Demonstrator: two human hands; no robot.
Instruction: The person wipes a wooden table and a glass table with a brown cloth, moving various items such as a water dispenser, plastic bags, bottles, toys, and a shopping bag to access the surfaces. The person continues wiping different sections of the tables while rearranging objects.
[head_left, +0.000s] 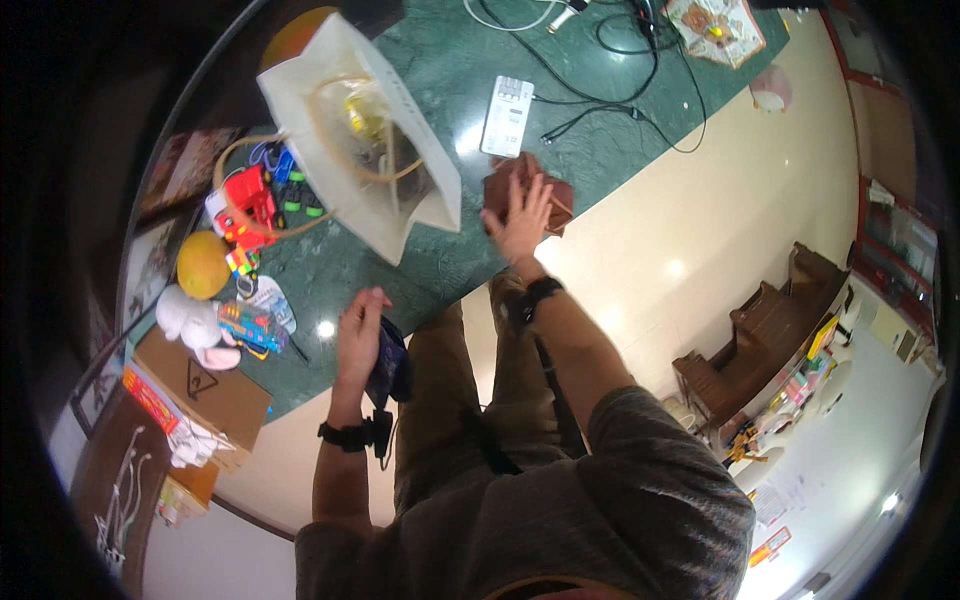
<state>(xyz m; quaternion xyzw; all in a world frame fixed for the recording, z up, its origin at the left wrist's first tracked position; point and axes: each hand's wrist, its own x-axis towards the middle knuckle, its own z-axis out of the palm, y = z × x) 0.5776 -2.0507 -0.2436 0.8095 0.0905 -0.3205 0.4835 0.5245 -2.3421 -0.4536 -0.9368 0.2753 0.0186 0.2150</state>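
My right hand (523, 225) lies with spread fingers on a crumpled brown cloth or pouch (559, 199) near the table edge. My left hand (360, 337) holds a dark navy folded cloth item (390, 360) at the front edge of the green marble-look table (442, 270). Between and beyond the hands stands a white paper bag (427, 157) with tan handles, open at the top, with something yellow and clear inside. A white device with buttons (508, 116) lies just beyond the brown item, a cable beside its upper end.
On the left are a red toy truck (253, 202), an orange-yellow ball-like object (203, 264), a puzzle cube (243, 261), a white plush toy (191, 322) and a cardboard box (202, 375). Black cables (600, 97) and a patterned sheet (716, 30) lie at the far side.
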